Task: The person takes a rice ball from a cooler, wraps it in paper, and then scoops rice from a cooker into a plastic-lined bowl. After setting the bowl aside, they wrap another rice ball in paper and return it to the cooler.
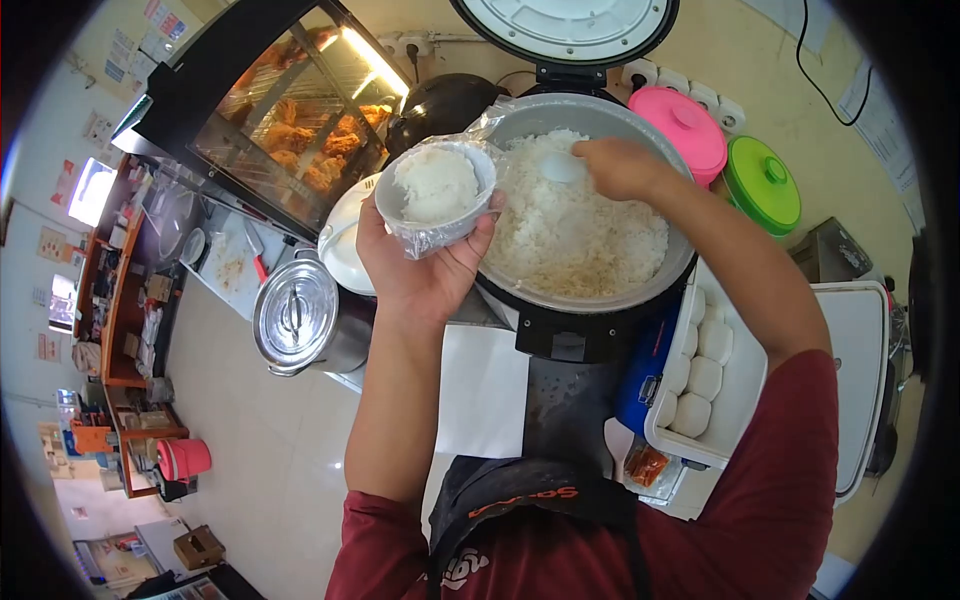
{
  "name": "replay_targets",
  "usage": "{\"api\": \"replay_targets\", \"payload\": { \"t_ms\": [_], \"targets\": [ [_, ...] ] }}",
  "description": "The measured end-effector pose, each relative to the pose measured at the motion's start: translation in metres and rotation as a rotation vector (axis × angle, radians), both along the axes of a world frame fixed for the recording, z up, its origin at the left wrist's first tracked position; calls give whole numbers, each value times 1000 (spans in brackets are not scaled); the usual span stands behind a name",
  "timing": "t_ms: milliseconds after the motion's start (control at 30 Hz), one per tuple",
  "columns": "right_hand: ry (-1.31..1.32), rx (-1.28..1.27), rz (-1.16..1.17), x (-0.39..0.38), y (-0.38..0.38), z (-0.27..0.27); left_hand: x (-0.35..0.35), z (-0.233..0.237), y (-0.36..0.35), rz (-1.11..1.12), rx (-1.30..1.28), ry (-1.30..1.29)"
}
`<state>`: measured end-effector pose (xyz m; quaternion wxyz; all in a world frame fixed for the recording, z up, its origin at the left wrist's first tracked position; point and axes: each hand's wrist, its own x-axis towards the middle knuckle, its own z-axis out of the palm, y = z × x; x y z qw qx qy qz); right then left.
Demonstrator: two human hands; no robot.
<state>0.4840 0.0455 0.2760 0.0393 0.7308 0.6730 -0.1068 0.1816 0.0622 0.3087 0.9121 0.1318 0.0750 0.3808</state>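
Observation:
My left hand (pixel 420 275) holds up a small bowl (pixel 432 234) from below, its fingers curled round the side. Clear plastic lines the bowl and spills over its rim, and a mound of white rice (pixel 437 184) fills it. To the right, my right hand (pixel 618 168) grips a white rice paddle (pixel 562 168) whose head rests against the rice (pixel 590 235) inside a large rice cooker (pixel 683 238). The handle is hidden in my fingers. The cooker's lid (pixel 565 28) stands raised at the back.
A lit glass case of fried chicken (pixel 300 125) stands at the left, with a lidded steel pot (pixel 300 315) nearer. Pink (pixel 680 125) and green (pixel 765 180) lidded containers sit right of the cooker. An opened cooler box (pixel 735 400) holds several white wrapped portions (pixel 700 375).

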Motion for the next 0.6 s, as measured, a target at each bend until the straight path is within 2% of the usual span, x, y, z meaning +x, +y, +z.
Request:
{"api": "replay_targets", "payload": {
  "t_ms": [67, 167, 267, 367, 533, 600],
  "targets": [
    [-26, 39, 59, -28, 4, -9, -3, -1, 0, -6, 16, -25],
    [-146, -116, 228, -68, -7, 12, -10, -7, 2, -6, 29, -43],
    [69, -103, 374, -55, -8, 8, -14, -9, 5, 9, 8, -15],
    [78, -225, 382, -53, -19, 11, -20, -7, 5, 30, 17, 26],
    [447, -439, 413, -37, -47, 17, -35, -3, -1, 91, 37, 130],
    [453, -515, 422, -36, -54, 21, -39, -10, 1, 71, 59, 64]
  ]
}}
